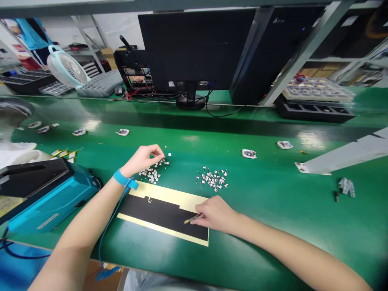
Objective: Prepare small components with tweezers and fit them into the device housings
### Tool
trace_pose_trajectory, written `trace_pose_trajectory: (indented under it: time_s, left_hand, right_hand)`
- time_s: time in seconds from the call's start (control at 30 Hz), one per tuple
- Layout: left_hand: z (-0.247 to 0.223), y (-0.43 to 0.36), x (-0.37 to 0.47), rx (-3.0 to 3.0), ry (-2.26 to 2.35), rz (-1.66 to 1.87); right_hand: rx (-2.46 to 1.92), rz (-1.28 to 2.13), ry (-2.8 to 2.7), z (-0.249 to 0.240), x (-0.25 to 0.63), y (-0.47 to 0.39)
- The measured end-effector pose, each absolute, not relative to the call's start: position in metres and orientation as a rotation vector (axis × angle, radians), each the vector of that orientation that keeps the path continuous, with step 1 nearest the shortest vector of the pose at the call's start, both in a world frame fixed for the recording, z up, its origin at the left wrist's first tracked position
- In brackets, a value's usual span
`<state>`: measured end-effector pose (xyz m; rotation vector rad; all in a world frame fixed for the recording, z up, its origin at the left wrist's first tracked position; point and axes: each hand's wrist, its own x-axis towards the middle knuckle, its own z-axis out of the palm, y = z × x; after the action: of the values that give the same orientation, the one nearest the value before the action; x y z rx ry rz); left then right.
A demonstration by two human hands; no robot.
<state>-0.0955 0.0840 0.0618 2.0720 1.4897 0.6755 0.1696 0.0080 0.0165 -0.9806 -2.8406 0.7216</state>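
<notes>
My left hand point(148, 156), with a blue strap at the wrist, is pinched at the upper edge of a pile of small white parts point(150, 174); what its fingertips hold is too small to name. My right hand point(214, 214) is closed on tweezers point(194, 218) over the right end of a sheet. The tweezers' yellowish tip points left above the black area. That sheet point(163, 216) is black with pale yellow borders and lies slightly tilted on the green table. A second pile of small parts point(214, 179) lies just above my right hand.
A blue and black machine point(54, 198) stands at the left. Beyond the piles are small white-framed devices point(249, 153) and a monitor point(200, 48). A white metal brace point(345, 153) rises at the right. A blue cord point(106, 230) hangs from my left wrist.
</notes>
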Motion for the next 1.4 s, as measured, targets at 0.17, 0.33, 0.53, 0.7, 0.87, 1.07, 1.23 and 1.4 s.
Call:
trace_pose_trajectory:
  time_s: [0.17, 0.33, 0.53, 0.7, 0.87, 1.07, 1.23, 1.4]
  left_hand:
    - [0.051, 0.080, -0.087, 1.883, 1.456, 0.676]
    - [0.041, 0.078, -0.079, 1.779, 1.401, 0.680]
    - [0.028, 0.084, -0.082, 1.813, 1.478, 0.629]
    - [0.030, 0.085, -0.083, 1.903, 1.425, 0.449]
    - [0.040, 0.085, -0.077, 2.291, 1.554, 0.413]
    - [0.038, 0.093, -0.068, 2.581, 1.480, -0.027]
    - [0.037, 0.094, -0.066, 2.597, 1.411, -0.071]
    - [0.035, 0.094, -0.070, 2.720, 1.137, 0.009]
  right_hand:
    - [-1.040, 0.666, -2.985, 0.018, 0.189, 0.028]
    - [-1.134, 0.639, -2.961, 0.025, 0.201, 0.024]
    - [-1.124, 0.622, -2.925, 0.025, 0.185, 0.001]
    - [-1.001, 0.405, -2.902, 0.013, 0.177, -0.011]
    - [-0.983, 0.322, -2.838, 0.003, 0.173, -0.016]
    - [-1.015, 0.348, -2.814, 0.003, 0.174, -0.016]
    - [-1.072, 0.397, -2.792, 0.001, 0.176, -0.012]
    - [-1.097, 0.438, -2.777, -0.001, 0.176, -0.010]
